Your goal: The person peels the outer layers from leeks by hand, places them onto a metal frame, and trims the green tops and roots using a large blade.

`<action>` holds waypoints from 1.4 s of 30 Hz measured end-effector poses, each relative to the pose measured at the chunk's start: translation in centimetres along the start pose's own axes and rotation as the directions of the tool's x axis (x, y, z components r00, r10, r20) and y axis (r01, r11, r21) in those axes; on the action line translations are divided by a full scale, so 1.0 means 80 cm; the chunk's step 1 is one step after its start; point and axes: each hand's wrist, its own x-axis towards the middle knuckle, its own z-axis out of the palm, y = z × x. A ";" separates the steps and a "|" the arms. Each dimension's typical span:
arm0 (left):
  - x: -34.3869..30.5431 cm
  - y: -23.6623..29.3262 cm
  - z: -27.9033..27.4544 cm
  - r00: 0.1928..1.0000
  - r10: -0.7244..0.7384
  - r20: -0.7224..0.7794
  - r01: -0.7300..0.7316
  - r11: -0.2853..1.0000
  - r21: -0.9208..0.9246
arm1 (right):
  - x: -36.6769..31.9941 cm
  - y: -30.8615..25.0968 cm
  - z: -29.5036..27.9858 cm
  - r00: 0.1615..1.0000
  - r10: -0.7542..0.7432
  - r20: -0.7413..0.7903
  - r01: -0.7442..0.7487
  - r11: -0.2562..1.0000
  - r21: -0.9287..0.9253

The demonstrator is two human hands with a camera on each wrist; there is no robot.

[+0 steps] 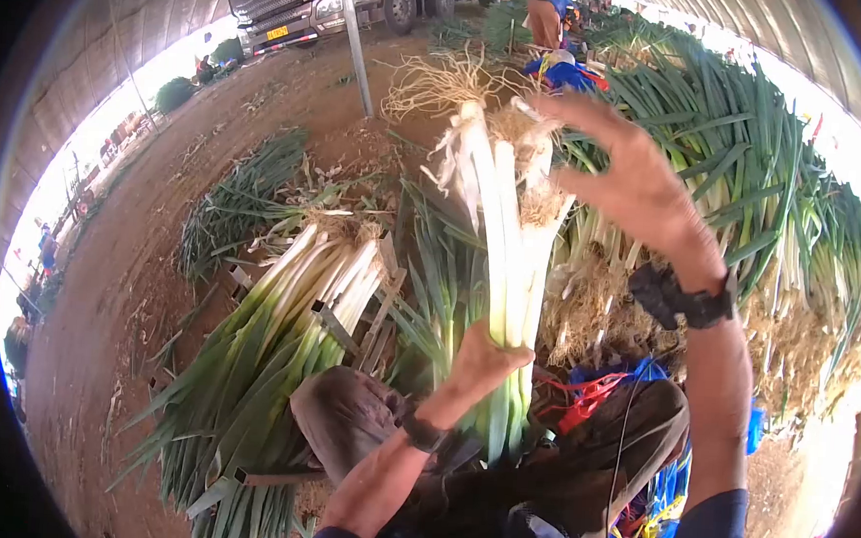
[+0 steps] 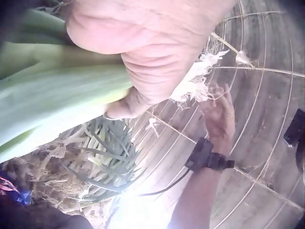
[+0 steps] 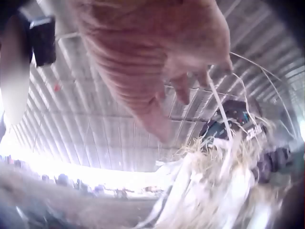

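My left hand (image 1: 484, 364) grips a small bunch of long green onions (image 1: 509, 263) around their pale green stems, holding them upright with the roots (image 1: 450, 83) on top. In the left wrist view its thumb (image 2: 126, 107) lies across the stems (image 2: 52, 100). My right hand (image 1: 640, 178) is beside the root end, thumb and fingers spread apart. The right wrist view has this hand (image 3: 162, 62) above the frayed white skins and roots (image 3: 205, 176), with a thin white strip (image 3: 220, 107) running up to its fingertips. Loose papery skin (image 1: 451, 163) hangs from the stems.
More green onions (image 1: 292, 301) lie on a metal rack (image 1: 349, 328) at left. A large heap (image 1: 720, 138) stands at right, roots facing me. Red and blue straps (image 1: 589, 399) lie by my knee. A pole (image 1: 355, 46), a truck (image 1: 298, 9) and another person (image 1: 546, 22) are farther back.
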 end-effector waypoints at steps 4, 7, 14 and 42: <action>-0.005 -0.014 0.009 0.996 0.086 -0.001 -0.084 0.978 0.190 | 0.043 -0.023 -0.002 0.894 -0.433 -0.113 0.330 0.809 -0.487; -0.017 -0.005 0.020 0.991 0.048 0.124 -0.062 0.992 0.110 | 0.056 -0.012 0.007 0.903 -0.326 0.280 0.429 0.707 -0.561; -0.040 -0.030 0.015 0.940 -0.054 0.336 -0.007 0.984 0.177 | 0.059 0.115 -0.046 0.985 -0.172 -0.016 0.110 0.696 -0.709; -0.057 -0.046 -0.017 0.903 -0.091 0.419 0.082 0.996 0.039 | -0.035 0.199 -0.123 0.798 0.599 0.061 -0.419 0.625 -0.659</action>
